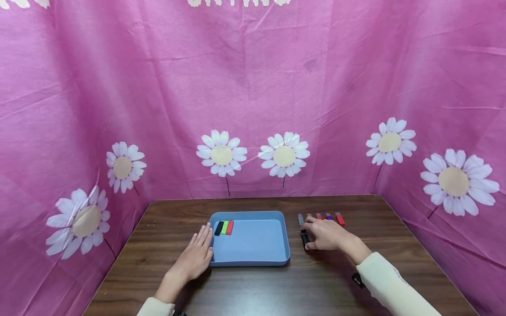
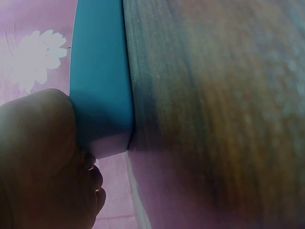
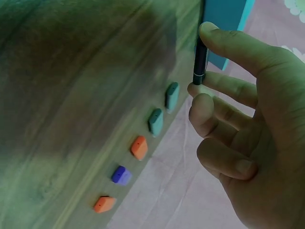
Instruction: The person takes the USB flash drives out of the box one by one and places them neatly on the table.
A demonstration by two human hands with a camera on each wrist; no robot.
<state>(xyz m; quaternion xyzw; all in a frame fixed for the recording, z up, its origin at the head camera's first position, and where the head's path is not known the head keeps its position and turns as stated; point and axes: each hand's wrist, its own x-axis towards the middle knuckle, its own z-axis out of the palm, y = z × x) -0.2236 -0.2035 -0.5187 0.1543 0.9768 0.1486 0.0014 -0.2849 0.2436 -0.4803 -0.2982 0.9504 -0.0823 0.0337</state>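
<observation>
Between the thumb and a fingertip of my right hand (image 1: 327,236) is a slim black stick (image 3: 200,62) with a thin silver band, shaped like a USB flash drive. Whether it touches the table cannot be told. My left hand (image 1: 192,258) rests with straight fingers against the left side of a shallow blue tray (image 1: 249,263). Inside the tray's upper left, a black stick (image 1: 218,228), a green stick (image 1: 224,227) and a red stick (image 1: 230,227) lie side by side. In the left wrist view, the hand touches the tray's outer wall (image 2: 102,71).
Beyond my right hand, several small sticks lie in a row near the table's far edge: greenish-grey ones (image 3: 172,97), a purple one (image 3: 121,175) and red ones (image 1: 340,219). The wooden table (image 1: 257,289) is enclosed by a pink flowered cloth (image 1: 253,101).
</observation>
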